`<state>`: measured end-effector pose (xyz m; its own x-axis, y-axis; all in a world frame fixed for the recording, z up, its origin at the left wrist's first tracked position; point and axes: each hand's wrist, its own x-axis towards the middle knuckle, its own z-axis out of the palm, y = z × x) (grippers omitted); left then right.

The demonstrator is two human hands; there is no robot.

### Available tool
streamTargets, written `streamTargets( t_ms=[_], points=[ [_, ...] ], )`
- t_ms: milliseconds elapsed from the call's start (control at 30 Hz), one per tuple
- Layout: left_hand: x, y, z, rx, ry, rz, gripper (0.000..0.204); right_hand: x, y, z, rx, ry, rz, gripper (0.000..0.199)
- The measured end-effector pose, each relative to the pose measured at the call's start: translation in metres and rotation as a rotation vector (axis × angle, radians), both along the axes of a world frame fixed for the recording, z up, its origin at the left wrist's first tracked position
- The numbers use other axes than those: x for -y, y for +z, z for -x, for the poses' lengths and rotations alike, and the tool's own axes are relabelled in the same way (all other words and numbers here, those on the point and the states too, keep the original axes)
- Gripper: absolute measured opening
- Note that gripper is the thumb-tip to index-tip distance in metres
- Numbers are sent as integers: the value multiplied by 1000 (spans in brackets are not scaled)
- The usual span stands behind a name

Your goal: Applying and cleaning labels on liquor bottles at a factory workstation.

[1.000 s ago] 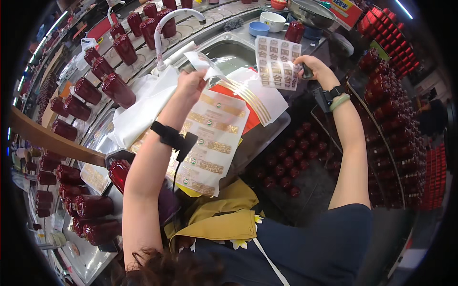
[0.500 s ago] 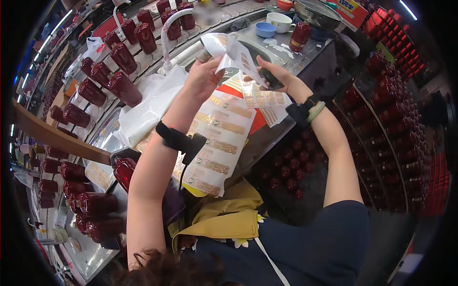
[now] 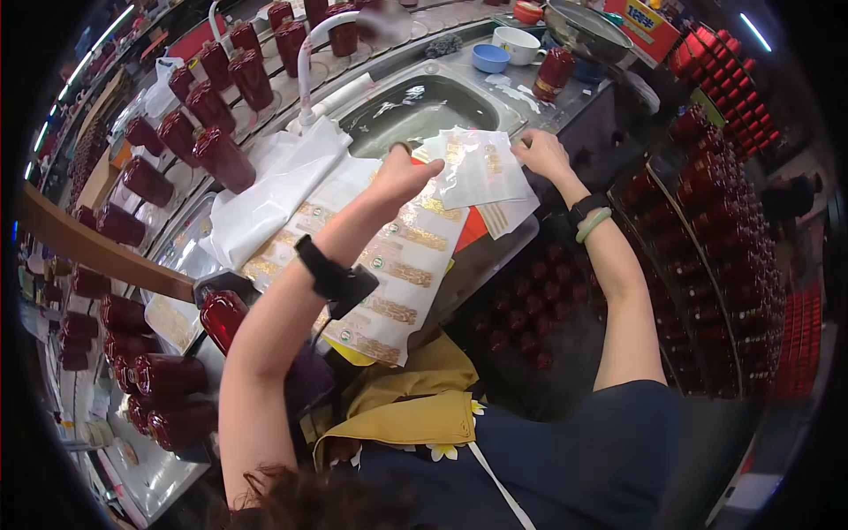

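Between my hands is a small translucent decal sheet [image 3: 481, 172] with gold print, lying over other printed pieces at the sink's near edge. My left hand [image 3: 405, 179] is closed at its left edge, the thumb against it. A small dark rounded thing shows at that hand's fingers; its kind is unclear. My right hand [image 3: 545, 155] pinches the sheet's upper right corner. Under my left forearm spreads a large decal sheet [image 3: 402, 274] with gold bands and green round marks. White plastic film [image 3: 274, 199] lies crumpled to its left.
Beyond my hands is a water-filled metal sink [image 3: 424, 115] with a white tap [image 3: 305, 79]. Dark red jars [image 3: 223, 159] stand in rows at left; more fill racks [image 3: 707, 221] at right. A blue bowl [image 3: 490, 58] and white cup [image 3: 519, 44] sit behind the sink.
Both hands have come down and nearer, lowering the small sheet from above the sink onto the printed pieces. The dark object in my right hand is no longer visible.
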<state>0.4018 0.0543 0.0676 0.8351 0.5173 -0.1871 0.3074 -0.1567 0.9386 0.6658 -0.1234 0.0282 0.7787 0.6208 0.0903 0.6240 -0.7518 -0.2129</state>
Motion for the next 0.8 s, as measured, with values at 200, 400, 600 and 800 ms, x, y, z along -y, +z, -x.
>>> streamTargets(
  t_ms=[200, 400, 600, 800],
  points=[
    [-2, 97, 108, 251, 89, -353, 77, -84, -12, -8, -256, 351, -143, 39],
    [14, 83, 251, 308, 376, -473, 59, -130, -30, -47, -467, 335, 237, 56],
    [40, 44, 348, 300, 636, -288, 58, -138, -48, -60, -263, 431, 204, 47],
    [37, -11, 397, 71, 749, -514, 57, -162, -66, -10, 270, 41, -184, 16]
  ],
)
